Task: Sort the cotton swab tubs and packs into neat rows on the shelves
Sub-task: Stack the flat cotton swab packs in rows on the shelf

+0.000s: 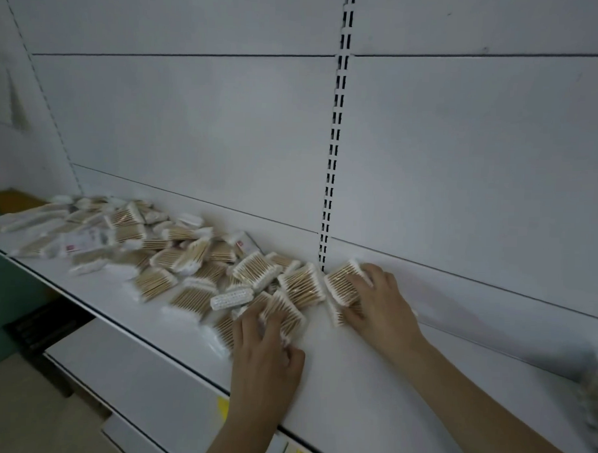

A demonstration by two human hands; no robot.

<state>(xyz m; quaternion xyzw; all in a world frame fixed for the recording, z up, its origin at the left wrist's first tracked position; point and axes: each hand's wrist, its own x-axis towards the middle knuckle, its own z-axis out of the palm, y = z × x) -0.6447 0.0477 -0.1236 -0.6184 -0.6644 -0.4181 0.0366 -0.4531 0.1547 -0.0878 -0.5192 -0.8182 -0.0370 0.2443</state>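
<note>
Several clear packs of wooden cotton swabs (161,255) lie in a loose heap along the white shelf (370,381), from the far left to the middle. My left hand (266,357) rests on a pack (284,310) at the heap's near right edge, fingers curled over it. My right hand (379,303) grips a pack (343,282) held tilted against the back panel below the slotted upright, with another pack (335,315) under its thumb. A small white studded tub (232,298) lies on its side in the heap.
The slotted upright (334,153) divides the white back panel. Bare shelf runs to the right of my hands. A blurred pack (593,399) shows at the right edge. Lower shelves (126,366) with yellow labels (222,408) sit below. A dark crate (43,326) stands on the floor at left.
</note>
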